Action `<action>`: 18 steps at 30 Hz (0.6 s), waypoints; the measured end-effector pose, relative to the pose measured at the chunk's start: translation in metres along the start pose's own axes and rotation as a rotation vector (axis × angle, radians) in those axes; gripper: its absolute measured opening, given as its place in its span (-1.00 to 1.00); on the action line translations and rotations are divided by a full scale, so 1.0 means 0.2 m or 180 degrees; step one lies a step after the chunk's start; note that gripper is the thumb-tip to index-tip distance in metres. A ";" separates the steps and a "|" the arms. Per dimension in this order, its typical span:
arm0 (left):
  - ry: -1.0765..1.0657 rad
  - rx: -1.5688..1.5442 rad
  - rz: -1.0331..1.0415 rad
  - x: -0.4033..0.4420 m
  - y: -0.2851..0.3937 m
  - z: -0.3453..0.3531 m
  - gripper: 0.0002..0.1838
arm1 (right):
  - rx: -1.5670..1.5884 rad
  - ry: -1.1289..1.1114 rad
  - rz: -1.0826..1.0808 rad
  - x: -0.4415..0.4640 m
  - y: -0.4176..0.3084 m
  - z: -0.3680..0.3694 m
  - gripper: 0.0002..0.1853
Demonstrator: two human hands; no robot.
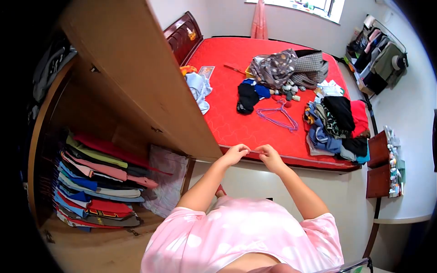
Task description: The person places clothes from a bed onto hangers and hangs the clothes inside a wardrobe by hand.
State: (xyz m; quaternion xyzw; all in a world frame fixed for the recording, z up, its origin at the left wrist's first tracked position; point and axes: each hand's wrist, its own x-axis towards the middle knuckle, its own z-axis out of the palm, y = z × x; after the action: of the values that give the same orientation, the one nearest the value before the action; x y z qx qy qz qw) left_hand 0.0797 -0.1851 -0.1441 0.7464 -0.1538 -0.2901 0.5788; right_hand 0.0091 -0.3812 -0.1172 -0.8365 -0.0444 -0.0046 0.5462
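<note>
My left hand [236,154] and my right hand [269,157] are held close together in front of my body, above the near edge of the red bed [223,132]. Both have their fingers pinched, with a thin, short thing stretched between them that is too small to make out. Beyond the hands, purple hangers [278,119] lie on the bed. Dark blue and black clothes [248,98] lie behind the hangers. A pile of folded and crumpled clothes [334,125] covers the bed's right corner.
An open wardrobe [118,113] with clothes on hangers [98,182] stands at the left, its panel beside my left arm. Patterned bedding [277,68] is heaped far on the bed. Small red-brown drawers [378,166] and a clothes rack [387,32] are at the right.
</note>
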 end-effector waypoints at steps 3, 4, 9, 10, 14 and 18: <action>-0.0179 0.0366 -0.0203 0.12 -0.06 0.19 -0.81 | 0.0330 0.0367 0.0534 -0.21 0.09 -0.24 -0.76; -0.0189 0.0449 -0.0220 0.15 -0.06 0.24 -0.81 | 0.0355 0.0460 0.0586 -0.26 0.17 -0.30 -0.76; -0.0279 0.0837 -0.0400 0.40 -0.07 0.40 -0.79 | 0.0579 0.1037 0.1118 -0.41 0.47 -0.55 -0.74; -0.0277 0.0885 -0.0435 0.45 -0.05 0.42 -0.79 | 0.0659 0.1099 0.1186 -0.42 0.51 -0.58 -0.74; -0.0271 0.0773 -0.0428 0.64 0.00 0.44 -0.77 | 0.0648 0.1259 0.1382 -0.37 0.67 -0.66 -0.74; -0.0162 0.0788 -0.0461 0.91 -0.06 0.35 -0.72 | 0.0602 0.1294 0.1564 -0.18 0.82 -0.71 -0.74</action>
State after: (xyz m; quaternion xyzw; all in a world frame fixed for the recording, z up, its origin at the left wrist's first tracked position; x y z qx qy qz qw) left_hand 0.1785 -0.3395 -0.2136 0.8137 -0.1488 -0.3287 0.4558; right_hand -0.0087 -0.5797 -0.2118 -0.7497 0.2683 -0.0354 0.6039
